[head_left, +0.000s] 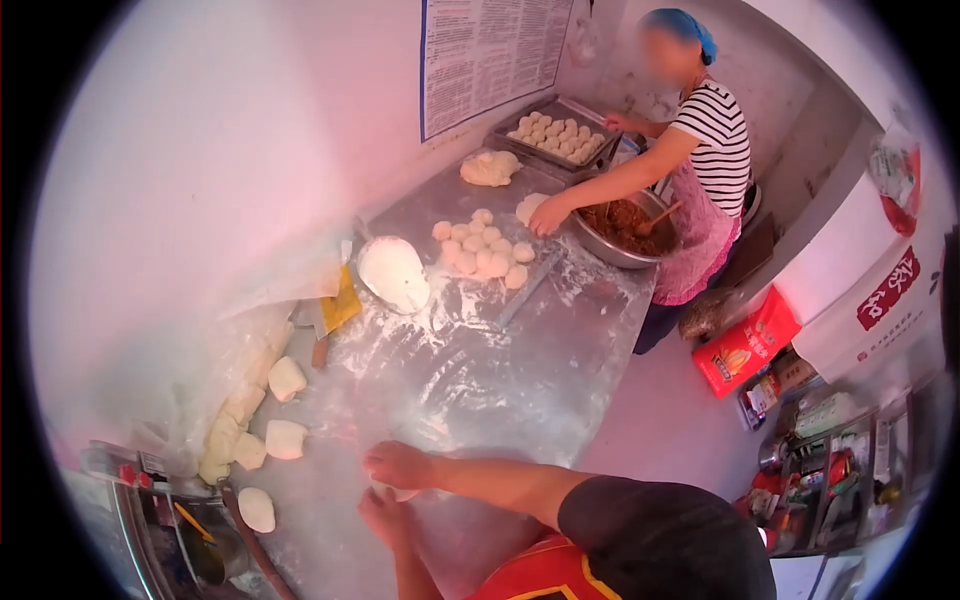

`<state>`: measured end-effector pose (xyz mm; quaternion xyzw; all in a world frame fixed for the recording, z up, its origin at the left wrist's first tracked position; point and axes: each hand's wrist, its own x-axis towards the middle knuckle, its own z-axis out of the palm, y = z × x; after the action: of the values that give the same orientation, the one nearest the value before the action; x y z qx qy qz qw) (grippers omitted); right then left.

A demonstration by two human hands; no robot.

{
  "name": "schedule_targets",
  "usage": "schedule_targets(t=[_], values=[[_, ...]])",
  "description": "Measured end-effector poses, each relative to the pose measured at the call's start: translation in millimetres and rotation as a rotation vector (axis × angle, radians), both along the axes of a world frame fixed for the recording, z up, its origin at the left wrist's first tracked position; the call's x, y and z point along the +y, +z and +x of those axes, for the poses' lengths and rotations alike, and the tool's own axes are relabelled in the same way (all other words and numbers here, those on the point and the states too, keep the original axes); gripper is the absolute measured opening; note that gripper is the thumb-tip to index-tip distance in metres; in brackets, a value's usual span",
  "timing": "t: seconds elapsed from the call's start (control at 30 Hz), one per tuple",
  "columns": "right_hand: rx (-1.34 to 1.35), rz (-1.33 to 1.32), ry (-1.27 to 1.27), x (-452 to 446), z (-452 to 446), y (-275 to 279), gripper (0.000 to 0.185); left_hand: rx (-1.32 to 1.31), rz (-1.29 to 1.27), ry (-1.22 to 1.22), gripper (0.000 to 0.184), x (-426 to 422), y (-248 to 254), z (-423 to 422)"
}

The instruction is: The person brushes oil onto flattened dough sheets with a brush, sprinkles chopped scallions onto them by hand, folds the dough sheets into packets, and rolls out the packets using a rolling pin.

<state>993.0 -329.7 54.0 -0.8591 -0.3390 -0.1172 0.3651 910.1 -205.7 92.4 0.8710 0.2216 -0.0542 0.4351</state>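
Observation:
My right hand (398, 466) is closed on a small piece of pale dough (398, 492) at the lower middle of the steel worktable (480, 385). Just below it, my left hand (384, 512) presses on the same dough with its fingers drawn together; the hands hide most of the piece. To the left lie cut dough chunks (286, 440), beside a long roll of dough (243, 402) partly under clear plastic. A round dough piece (257, 510) sits near a wooden rolling pin (255, 540).
Dough balls (483, 250), a flour scoop (394, 275) and a yellow packet (342, 300) are farther up the table. A co-worker (700, 150) stands beyond, one hand on dough near a bowl of filling (625, 228). Behind is a tray of dough balls (556, 137).

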Motion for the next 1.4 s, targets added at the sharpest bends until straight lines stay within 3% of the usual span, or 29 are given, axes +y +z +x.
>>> schedule_targets(t=[0.03,0.1,0.2,0.23,0.27,0.3,0.33,0.37,0.4,0.43,0.47,0.5,0.53,0.57,0.6,0.63,0.67,0.7,0.73,0.8,0.9,1.07,1.1,1.2,1.27,1.33,1.4], values=[[0.022,-0.107,0.059,1,-3,6,0.03,-0.071,-0.01,-0.004,0.042,-2,-1,1],[0.05,-0.21,-0.087,10,-10,6,0.026,-0.206,-0.03,-0.012,0.037,-2,-3,0],[0.14,-0.317,-0.283,13,-19,6,0.02,-0.17,-0.181,-0.073,0.034,8,-6,12],[0.193,-0.341,-0.332,15,-27,3,0.018,-0.244,-0.108,-0.104,0.035,13,-29,15],[0.065,-0.238,-0.291,10,-31,11,0.015,-0.308,-0.029,-0.128,0.037,16,-47,14],[0.151,-0.29,-0.254,3,-36,19,0.023,-0.382,0.107,-0.231,0.04,18,-66,7],[-0.078,0.145,-0.335,1,-40,0,0.038,-0.384,0.227,-0.304,0.043,13,-69,-3],[-0.063,0.031,-0.309,4,-43,-7,0.049,-0.392,0.346,-0.373,0.046,8,-69,-13],[0.039,0.073,-0.12,-3,-46,-15,0.046,-0.34,0.443,-0.42,0.049,-1,-71,-21],[-0.05,0.048,-0.18,0,-47,-3,0.039,-0.278,0.54,-0.474,0.053,-8,-67,-25],[0.114,-0.062,-0.239,3,-44,-2,0.035,-0.232,0.629,-0.531,0.057,-13,-63,-18],[0.027,-0.074,-0.273,5,-39,-15,0.033,-0.145,0.551,-0.533,0.058,-16,-53,-9],[0.306,-0.219,-0.198,2,-34,18,0.036,-0.058,0.474,-0.535,0.059,-14,-42,-5],[0.093,-0.114,-0.237,4,-34,8,0.041,-0.093,0.49,-0.515,0.058,-13,-52,-1],[0.071,-0.188,-0.229,5,-33,15,0.042,-0.128,0.505,-0.506,0.057,-10,-63,-2],[-0.108,-0.182,-0.269,4,-31,-12,0.041,-0.2,0.512,-0.517,0.057,-7,-59,0],[-0.062,-0.259,-0.254,4,-29,-8,0.042,-0.266,0.509,-0.533,0.056,-2,-58,-2],[0.204,-0.445,-0.078,-3,-19,9,0.044,-0.33,0.429,-0.487,0.055,7,-60,-5],[0.337,-0.372,-0.129,-10,-18,-14,0.046,-0.397,0.349,-0.435,0.054,17,-64,-6],[0.04,-0.114,-0.284,0,-29,29,0.047,-0.511,0.324,-0.281,0.053,44,-62,-25],[-0.079,-0.357,-0.12,14,-54,29,0.051,-0.623,0.497,0.017,0.052,119,-24,-74],[-0.067,-0.382,0.11,-49,-79,18,0.054,-0.402,0.576,0.198,0.049,172,8,-160],[-0.124,-0.478,0.083,-71,-70,-4,0.064,-0.381,0.559,0.195,0.048,172,10,-176],[-0.164,-0.523,-0.229,-94,-20,-15,0.058,-0.333,0.868,0.505,0.049,193,-6,-220],[-0.151,-0.572,-0.437,-82,11,-27,0.055,-0.199,0.875,0.652,0.054,221,-14,-250],[-0.133,-0.557,-0.546,-59,30,-33,0.054,-0.07,0.846,0.653,0.065,246,-13,-260],[-0.143,-0.561,-0.468,-46,27,-35,0.054,-0.047,0.523,0.801,0.077,255,2,-245]])
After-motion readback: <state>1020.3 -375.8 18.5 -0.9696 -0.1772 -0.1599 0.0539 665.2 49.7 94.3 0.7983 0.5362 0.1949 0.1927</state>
